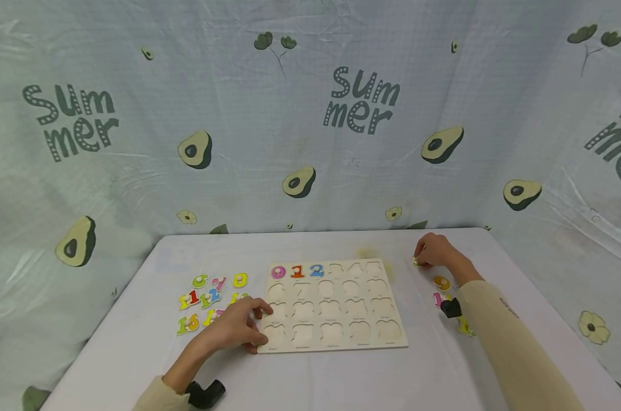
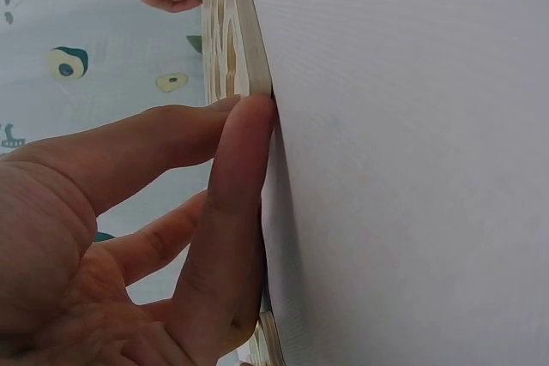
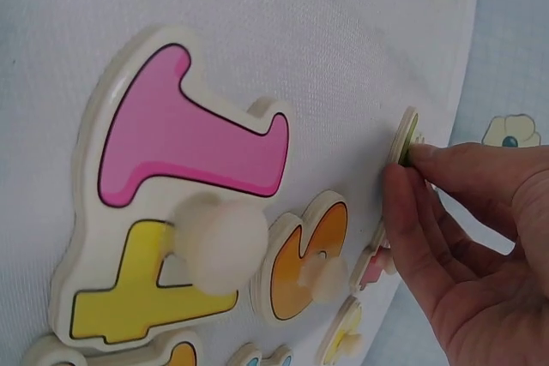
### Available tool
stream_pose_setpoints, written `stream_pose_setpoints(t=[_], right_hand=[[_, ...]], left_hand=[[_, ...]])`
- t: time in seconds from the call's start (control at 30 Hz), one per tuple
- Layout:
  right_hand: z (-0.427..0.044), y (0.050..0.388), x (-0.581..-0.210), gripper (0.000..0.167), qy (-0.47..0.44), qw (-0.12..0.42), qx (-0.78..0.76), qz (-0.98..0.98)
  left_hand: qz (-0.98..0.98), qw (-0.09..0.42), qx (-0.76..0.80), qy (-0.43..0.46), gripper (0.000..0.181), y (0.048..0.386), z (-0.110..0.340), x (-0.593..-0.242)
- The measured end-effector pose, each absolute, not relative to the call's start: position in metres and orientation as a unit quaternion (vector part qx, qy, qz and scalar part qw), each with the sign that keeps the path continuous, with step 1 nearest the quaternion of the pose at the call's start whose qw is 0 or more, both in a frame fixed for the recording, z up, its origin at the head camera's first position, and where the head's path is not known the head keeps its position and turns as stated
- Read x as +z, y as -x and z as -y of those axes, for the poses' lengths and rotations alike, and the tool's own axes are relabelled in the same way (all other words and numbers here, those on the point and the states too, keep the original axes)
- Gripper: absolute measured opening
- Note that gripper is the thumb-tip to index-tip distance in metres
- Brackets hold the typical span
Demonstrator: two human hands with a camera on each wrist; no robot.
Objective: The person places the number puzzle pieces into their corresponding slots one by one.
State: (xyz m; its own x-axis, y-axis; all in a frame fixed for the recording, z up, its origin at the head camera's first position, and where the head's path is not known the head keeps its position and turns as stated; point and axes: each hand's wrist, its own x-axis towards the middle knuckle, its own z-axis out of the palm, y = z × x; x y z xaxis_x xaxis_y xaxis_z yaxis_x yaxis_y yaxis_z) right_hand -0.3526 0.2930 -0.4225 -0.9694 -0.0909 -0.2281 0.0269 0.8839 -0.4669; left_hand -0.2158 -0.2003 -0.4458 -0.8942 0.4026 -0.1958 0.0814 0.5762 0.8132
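A pale wooden number puzzle board (image 1: 336, 347) lies mid-table, with the pieces 0 (image 1: 278, 272), 1 (image 1: 297, 272) and 2 (image 1: 317, 270) in its top row. My left hand (image 1: 233, 325) holds its left edge near the front corner; in the left wrist view thumb and finger meet at that edge. At the far right my right hand (image 1: 437, 251) pinches a small number piece (image 3: 403, 139), seen edge-on with some green on it; its digit is hidden. Nearer me lie an orange piece (image 1: 442, 282) and a pink-and-yellow 14 (image 3: 193, 143) with a round knob.
Left of the board several number pieces lie loosely, among them a green 6 (image 1: 200, 281), a pink 7 (image 1: 219, 283) and a yellow 8 (image 1: 240, 279). A yellow piece (image 1: 464, 326) is partly under my right forearm. A printed curtain (image 1: 238, 114) hangs behind the white table (image 1: 136, 342).
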Motion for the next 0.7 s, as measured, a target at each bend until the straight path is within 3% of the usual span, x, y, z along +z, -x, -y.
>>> stream_pose_setpoints(t=[0.7], right_hand=[[-0.289,0.355,-0.412,0.014,0.047,0.100,-0.236,-0.966]], left_hand=[[-0.879,0.175,0.424,-0.129,0.050,0.214,0.198,-0.446]])
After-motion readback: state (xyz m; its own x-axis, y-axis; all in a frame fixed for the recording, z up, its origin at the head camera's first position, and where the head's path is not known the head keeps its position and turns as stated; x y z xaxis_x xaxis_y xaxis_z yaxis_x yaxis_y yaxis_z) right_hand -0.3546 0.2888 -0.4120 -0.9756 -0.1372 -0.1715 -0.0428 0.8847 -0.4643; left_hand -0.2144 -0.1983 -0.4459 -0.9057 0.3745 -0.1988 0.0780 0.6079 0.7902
